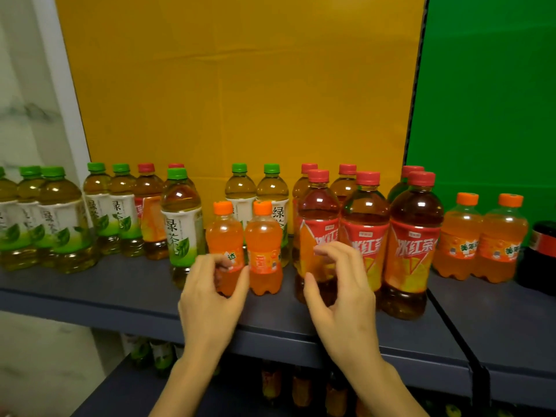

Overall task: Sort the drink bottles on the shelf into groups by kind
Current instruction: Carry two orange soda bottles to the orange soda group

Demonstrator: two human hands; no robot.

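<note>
Drink bottles stand mixed on a dark shelf (90, 291). My left hand (210, 299) is curled around a small orange soda bottle (225, 236), fingers on its left side and thumb on its right. A second small orange soda (264, 245) stands just right of it. My right hand (343, 293) is cupped with fingers apart in front of a red-capped iced black tea bottle (317, 212); I cannot tell if it touches. Two more iced teas (365, 224) (416, 233) stand to the right. A green tea bottle (180, 218) stands left of my left hand.
Several green teas (60, 218) fill the left end, with a red tea (149, 206) among them. Two green teas (272, 194) stand behind the orange sodas. Two orange sodas (481, 236) and a dark bottle (541, 254) stand far right. More bottles sit on a lower shelf (301, 386).
</note>
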